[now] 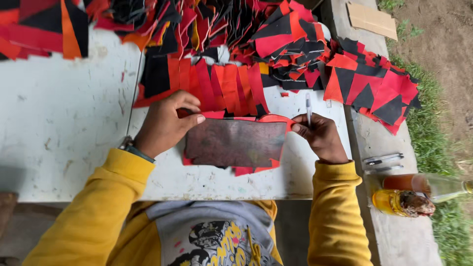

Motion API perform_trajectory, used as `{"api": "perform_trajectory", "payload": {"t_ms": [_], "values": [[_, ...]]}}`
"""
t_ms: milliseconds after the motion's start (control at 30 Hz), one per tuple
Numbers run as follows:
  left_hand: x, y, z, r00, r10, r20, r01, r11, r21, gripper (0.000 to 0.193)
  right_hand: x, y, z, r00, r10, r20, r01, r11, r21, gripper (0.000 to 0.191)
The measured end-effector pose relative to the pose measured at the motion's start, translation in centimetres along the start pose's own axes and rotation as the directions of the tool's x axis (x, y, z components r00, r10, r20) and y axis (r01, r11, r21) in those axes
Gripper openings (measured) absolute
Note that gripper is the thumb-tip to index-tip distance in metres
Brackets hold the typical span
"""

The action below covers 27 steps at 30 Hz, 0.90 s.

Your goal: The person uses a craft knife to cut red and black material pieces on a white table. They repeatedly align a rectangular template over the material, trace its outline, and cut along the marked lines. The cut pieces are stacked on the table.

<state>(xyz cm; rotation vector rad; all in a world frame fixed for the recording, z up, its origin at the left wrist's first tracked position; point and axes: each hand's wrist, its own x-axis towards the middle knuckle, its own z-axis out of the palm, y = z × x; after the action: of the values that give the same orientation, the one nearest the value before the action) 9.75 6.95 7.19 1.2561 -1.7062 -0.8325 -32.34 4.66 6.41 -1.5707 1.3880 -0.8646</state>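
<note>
A dark, worn rectangular template [235, 143] lies on a small stack of red fabric pieces [244, 170] on the white table [64, 123]. My left hand [165, 123] presses on the template's upper left corner with the fingers bent. My right hand [321, 135] pinches the top red fabric edge at the template's upper right corner and also holds a white pen [308, 109] upright. Both sleeves are yellow.
Piles of cut red, orange and black fabric pieces [276, 39] cover the table's far side and spill to the right [374, 83]. On the concrete ledge at right lie two pens [383, 158], a glass bottle [428, 185], a jar [401, 203] and cardboard [372, 19].
</note>
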Motion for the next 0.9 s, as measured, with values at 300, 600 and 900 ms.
{"api": "perform_trajectory", "payload": {"t_ms": [300, 600, 900], "values": [[-0.7, 0.8, 4.8, 0.974, -0.077, 0.211, -0.009, 0.925, 0.381, 0.101, -0.3, 1.7, -0.1, 0.992, 0.115, -0.047, -0.114, 0.993, 0.029, 0.017], [1.1, 0.9, 6.9, 0.994, 0.055, 0.094, -0.059, 0.997, 0.042, 0.016, -2.3, 4.4, -4.2, 0.986, 0.107, -0.13, -0.097, 0.992, 0.083, 0.017], [9.6, -0.6, 0.9, 0.832, 0.523, -0.183, -0.316, 0.719, 0.619, 0.037, -3.6, 6.1, -6.1, 0.963, 0.038, -0.268, -0.091, 0.978, -0.186, 0.03]]}}
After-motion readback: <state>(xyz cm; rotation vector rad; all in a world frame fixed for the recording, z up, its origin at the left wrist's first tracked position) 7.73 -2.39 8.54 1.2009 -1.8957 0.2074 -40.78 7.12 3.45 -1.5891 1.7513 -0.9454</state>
